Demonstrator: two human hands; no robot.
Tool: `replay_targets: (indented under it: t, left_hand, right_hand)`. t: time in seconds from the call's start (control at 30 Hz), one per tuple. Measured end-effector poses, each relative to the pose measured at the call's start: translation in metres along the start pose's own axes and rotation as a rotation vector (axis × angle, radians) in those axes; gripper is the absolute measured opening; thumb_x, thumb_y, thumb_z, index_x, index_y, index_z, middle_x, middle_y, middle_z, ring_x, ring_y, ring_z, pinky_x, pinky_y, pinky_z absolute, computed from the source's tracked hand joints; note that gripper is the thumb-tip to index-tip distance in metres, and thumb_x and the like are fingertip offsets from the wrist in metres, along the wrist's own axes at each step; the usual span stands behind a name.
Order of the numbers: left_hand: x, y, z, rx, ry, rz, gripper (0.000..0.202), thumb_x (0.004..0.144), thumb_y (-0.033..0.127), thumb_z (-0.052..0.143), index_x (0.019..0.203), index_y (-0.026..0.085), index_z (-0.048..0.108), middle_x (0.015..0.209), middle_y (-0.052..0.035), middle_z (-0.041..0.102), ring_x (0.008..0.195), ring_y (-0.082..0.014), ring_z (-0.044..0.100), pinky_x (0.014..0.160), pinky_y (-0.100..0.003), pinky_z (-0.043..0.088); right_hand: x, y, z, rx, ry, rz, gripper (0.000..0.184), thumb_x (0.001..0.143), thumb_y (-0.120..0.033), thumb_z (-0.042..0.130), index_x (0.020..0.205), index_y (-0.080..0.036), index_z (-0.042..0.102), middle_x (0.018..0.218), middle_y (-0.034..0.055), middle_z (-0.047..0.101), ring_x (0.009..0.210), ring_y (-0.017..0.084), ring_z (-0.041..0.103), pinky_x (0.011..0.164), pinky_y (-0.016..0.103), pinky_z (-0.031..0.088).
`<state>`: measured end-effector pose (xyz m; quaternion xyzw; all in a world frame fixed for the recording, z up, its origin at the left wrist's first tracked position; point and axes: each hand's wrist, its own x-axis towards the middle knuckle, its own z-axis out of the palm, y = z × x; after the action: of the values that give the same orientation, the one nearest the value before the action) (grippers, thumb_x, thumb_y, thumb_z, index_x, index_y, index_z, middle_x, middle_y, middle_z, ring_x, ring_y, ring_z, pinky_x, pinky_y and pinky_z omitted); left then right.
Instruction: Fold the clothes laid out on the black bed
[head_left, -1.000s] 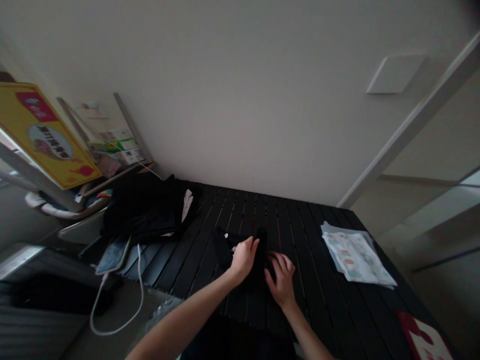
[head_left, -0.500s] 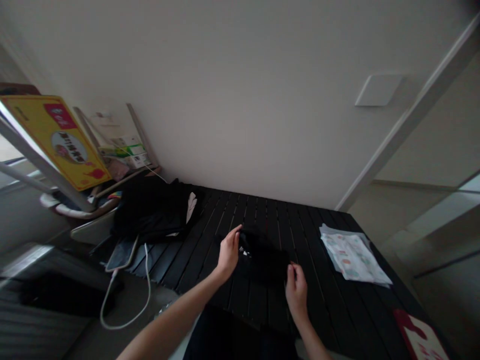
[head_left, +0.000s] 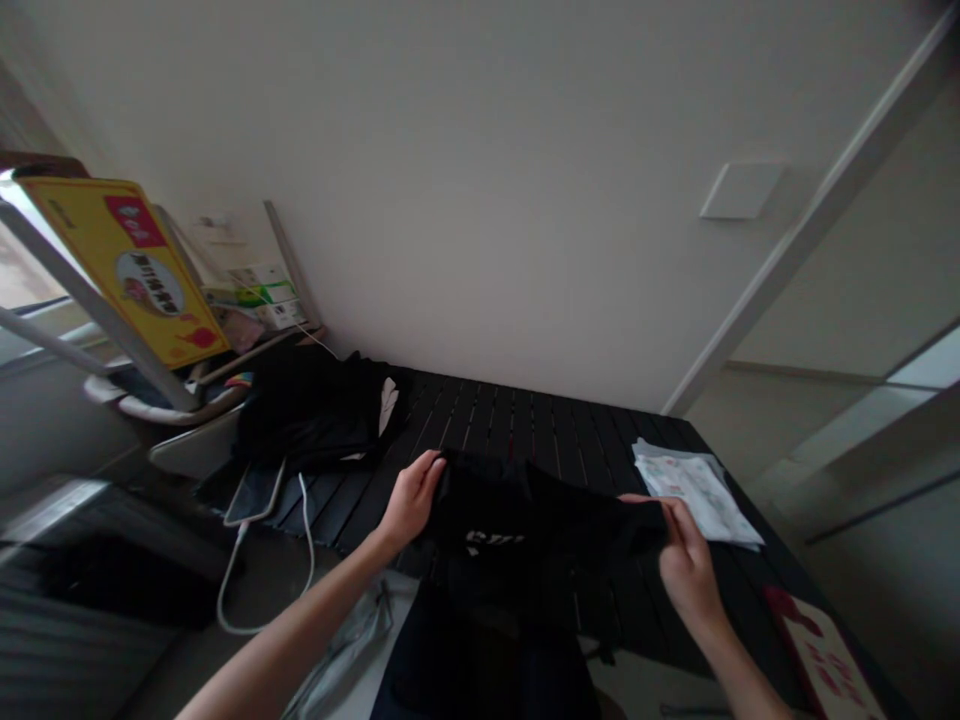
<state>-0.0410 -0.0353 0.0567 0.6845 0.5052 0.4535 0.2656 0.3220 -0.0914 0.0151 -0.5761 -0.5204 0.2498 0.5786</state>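
Observation:
A black garment (head_left: 517, 500) with white lettering is stretched between my two hands, above the slatted black table. At its left edge my left hand (head_left: 411, 498) pinches the cloth between thumb and fingers. My right hand (head_left: 684, 550) grips the opposite end, with the cloth draped over its fingers. The garment's lower part merges with the dark table and my dark clothing, so its exact kind is hard to make out.
A pile of black clothes (head_left: 315, 405) lies at the table's left end, beside a phone (head_left: 255, 492) on a white cable. Folded white printed cloth (head_left: 694, 490) rests on the right, with a red-and-cream item (head_left: 821, 650) nearer. A yellow sign (head_left: 142, 270) stands at far left.
My hands have moved apart, left hand to the left and right hand to the right. The black garment, bunched before, is now spread wider and its lettering shows more.

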Motion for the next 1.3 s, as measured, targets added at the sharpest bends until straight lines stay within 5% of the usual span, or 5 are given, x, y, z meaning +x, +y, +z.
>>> replay_targets:
  t: [0.57, 0.8, 0.93, 1.1, 1.3]
  left_hand:
    - [0.061, -0.09, 0.002, 0.313, -0.207, -0.062, 0.033, 0.091, 0.041, 0.039, 0.068, 0.02, 0.05, 0.064, 0.0025, 0.054, 0.061, -0.0135, 0.05, 0.06, -0.024, 0.038]
    - [0.132, -0.099, 0.036, 0.428, 0.029, -0.166, 0.032, 0.092, 0.022, 0.04, 0.122, 0.017, 0.052, 0.117, -0.0123, 0.061, 0.108, -0.0243, 0.056, 0.091, -0.037, 0.042]
    - [0.11, -0.104, 0.073, 0.547, 0.074, -0.03, 0.045, 0.092, 0.017, 0.04, 0.137, 0.017, 0.041, 0.139, -0.0136, 0.047, 0.131, -0.0253, 0.039, 0.106, -0.044, 0.033]
    - [0.061, -0.127, 0.114, 0.647, -0.319, 0.105, 0.038, 0.092, 0.018, 0.04, 0.128, 0.022, 0.054, 0.14, -0.0076, 0.05, 0.13, -0.0207, 0.043, 0.108, -0.038, 0.034]
    - [0.067, -0.156, 0.109, 0.838, -0.176, -0.076, 0.046, 0.096, 0.035, 0.038, 0.14, 0.027, 0.045, 0.148, -0.0045, 0.043, 0.14, -0.0312, 0.028, 0.115, -0.056, 0.013]
  right_hand:
    - [0.073, 0.095, 0.004, -0.334, -0.13, -0.118, 0.033, 0.085, -0.046, 0.044, 0.095, -0.023, 0.065, 0.102, 0.0082, 0.068, 0.101, 0.022, 0.061, 0.094, 0.041, 0.046]
    - [0.16, 0.111, 0.043, -0.435, 0.133, -0.127, 0.055, 0.087, -0.054, 0.032, 0.106, -0.013, 0.063, 0.12, 0.0196, 0.058, 0.123, 0.03, 0.045, 0.103, 0.054, 0.034]
    - [0.131, 0.118, 0.084, -0.536, 0.204, -0.124, 0.065, 0.089, -0.055, 0.035, 0.132, -0.008, 0.049, 0.15, 0.0254, 0.028, 0.138, 0.038, 0.025, 0.104, 0.062, 0.028]
    - [0.049, 0.133, 0.126, -0.911, -0.222, -0.256, 0.056, 0.095, -0.046, 0.029, 0.145, -0.021, 0.037, 0.158, 0.01, 0.019, 0.143, 0.03, 0.02, 0.11, 0.054, 0.026]
    - [0.023, 0.15, 0.134, -1.088, -0.36, -0.169, 0.063, 0.095, -0.051, 0.027, 0.15, -0.019, 0.027, 0.157, 0.0099, 0.021, 0.144, 0.028, 0.019, 0.115, 0.053, 0.017]
